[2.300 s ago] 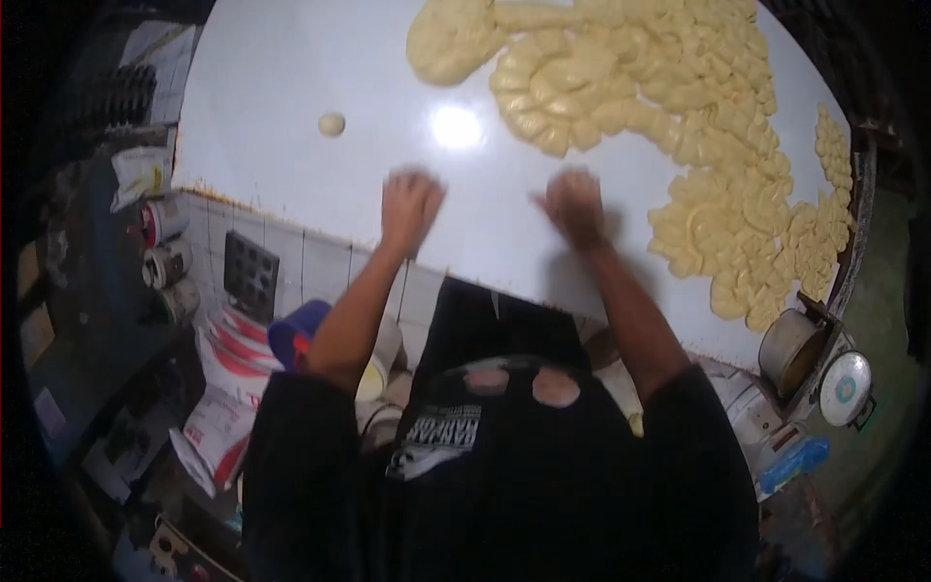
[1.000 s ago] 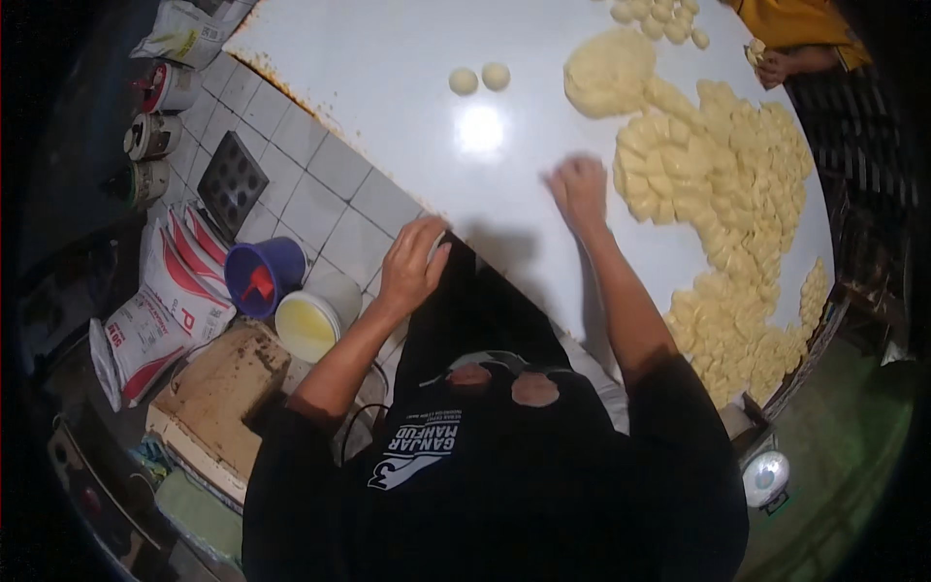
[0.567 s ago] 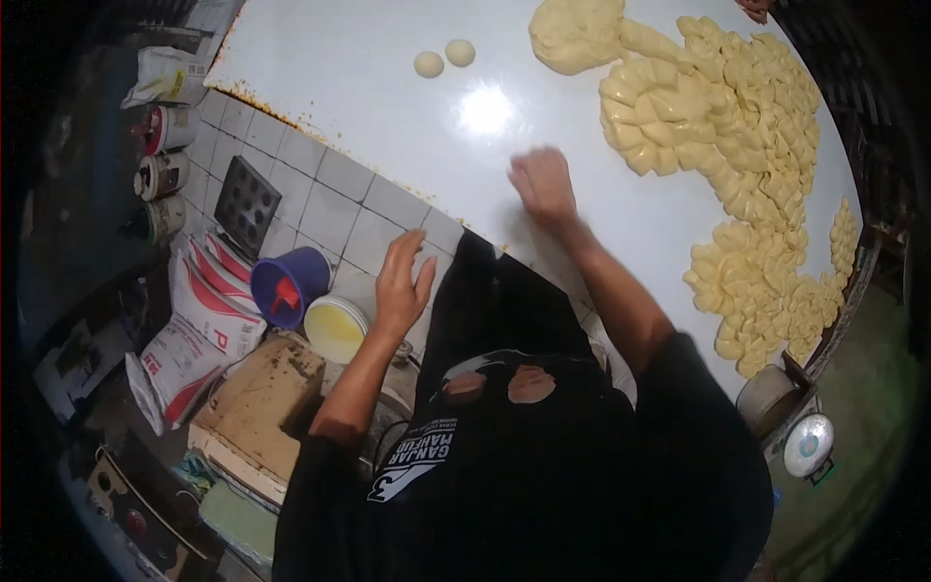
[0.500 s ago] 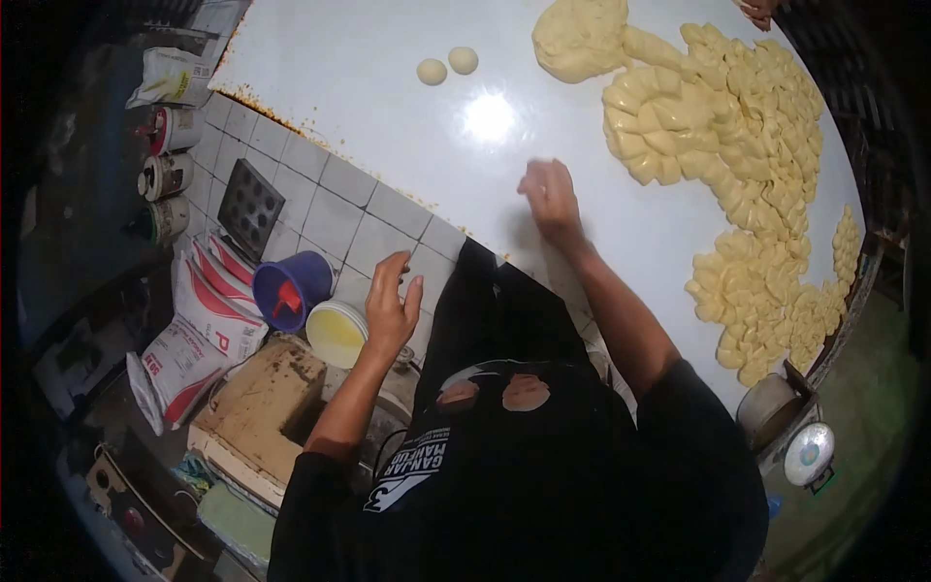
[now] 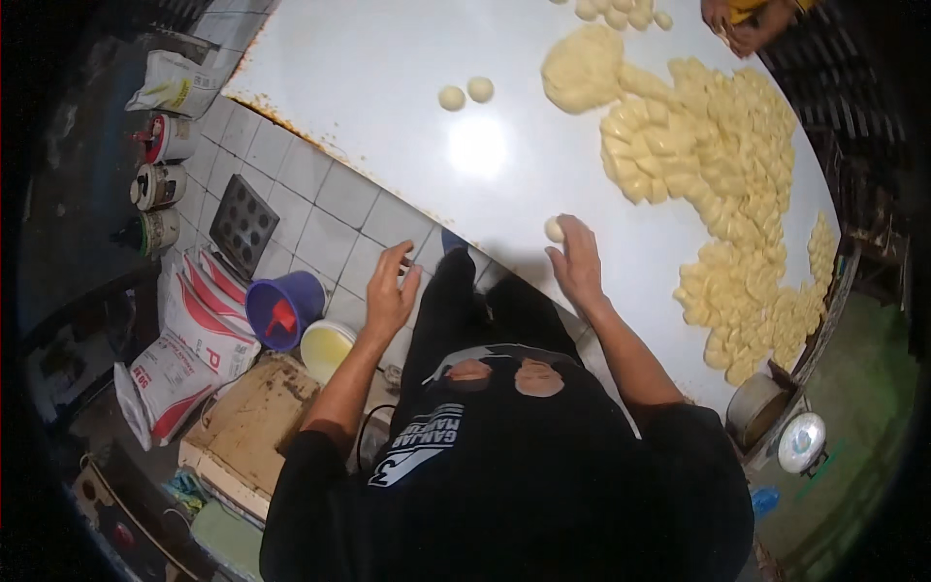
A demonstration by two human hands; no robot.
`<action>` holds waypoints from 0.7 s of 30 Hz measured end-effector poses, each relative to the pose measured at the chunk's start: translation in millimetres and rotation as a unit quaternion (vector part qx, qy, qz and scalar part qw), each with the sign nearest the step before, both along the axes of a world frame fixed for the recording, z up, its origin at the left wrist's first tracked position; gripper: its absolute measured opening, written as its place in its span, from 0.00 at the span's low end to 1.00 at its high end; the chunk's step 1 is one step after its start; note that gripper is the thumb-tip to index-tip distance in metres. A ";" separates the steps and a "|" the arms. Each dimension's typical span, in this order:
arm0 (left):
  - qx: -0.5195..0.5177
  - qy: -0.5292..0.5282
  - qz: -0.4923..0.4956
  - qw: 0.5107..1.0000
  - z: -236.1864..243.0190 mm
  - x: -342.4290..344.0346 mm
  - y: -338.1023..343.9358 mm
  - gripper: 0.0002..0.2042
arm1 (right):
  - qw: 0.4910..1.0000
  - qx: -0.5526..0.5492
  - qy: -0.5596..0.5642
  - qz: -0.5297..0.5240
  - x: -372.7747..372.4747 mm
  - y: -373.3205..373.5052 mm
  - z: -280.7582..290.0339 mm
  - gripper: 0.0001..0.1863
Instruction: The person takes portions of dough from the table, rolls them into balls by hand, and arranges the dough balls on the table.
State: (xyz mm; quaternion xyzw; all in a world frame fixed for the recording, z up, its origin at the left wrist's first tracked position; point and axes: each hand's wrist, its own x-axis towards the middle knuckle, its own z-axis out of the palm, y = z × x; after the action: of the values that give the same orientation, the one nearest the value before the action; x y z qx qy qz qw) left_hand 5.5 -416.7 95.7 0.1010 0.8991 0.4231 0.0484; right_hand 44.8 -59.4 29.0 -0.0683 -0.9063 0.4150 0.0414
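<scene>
My right hand (image 5: 576, 260) is on the white tabletop (image 5: 388, 126) near its front edge, its fingers curled against a small pale dough ball (image 5: 554, 229). Off the table's edge, above the tiled floor, my left hand (image 5: 392, 289) is held half curled with its fingers apart and nothing in it. Farther up the table sit two smooth dough balls, one (image 5: 452, 98) just left of the other (image 5: 480, 89). To the right spreads a large mass of yellow dough pieces (image 5: 718, 155), joined to a smooth lump (image 5: 582, 70).
A co-worker's hands (image 5: 747, 27) are at the far right edge, near more dough balls (image 5: 616, 12). On the left floor stand a purple bucket (image 5: 299, 296), a yellow-white tub (image 5: 328, 349), sacks (image 5: 189, 349) and a cardboard box (image 5: 252, 412). A metal pot (image 5: 761, 407) is at right.
My right hand has moved back toward me, and the dough ball beside its fingers now shows. My left hand stays about where it was. More of the co-worker's hands and far dough balls has come into view.
</scene>
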 end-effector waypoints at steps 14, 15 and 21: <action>0.054 -0.022 -0.104 0.993 -22.4 -105.6 50.5 0.15 | 0.976 0.079 0.199 0.036 -231.3 -90.6 112.2 0.20; 0.064 -0.006 -0.136 0.989 -21.0 -105.9 72.9 0.16 | 0.985 0.030 0.169 0.034 -206.9 -59.1 129.0 0.17; 0.235 0.105 -0.392 0.883 63.0 -103.3 335.5 0.13 | 0.982 0.019 0.089 -0.166 -41.2 194.1 168.1 0.09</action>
State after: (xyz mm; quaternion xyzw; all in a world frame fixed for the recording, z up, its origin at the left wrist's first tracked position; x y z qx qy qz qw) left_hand -97.8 -81.2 158.6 0.4974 0.6602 0.5554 0.0910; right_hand 3.6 134.8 197.1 -0.1799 -0.8828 0.3893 0.1916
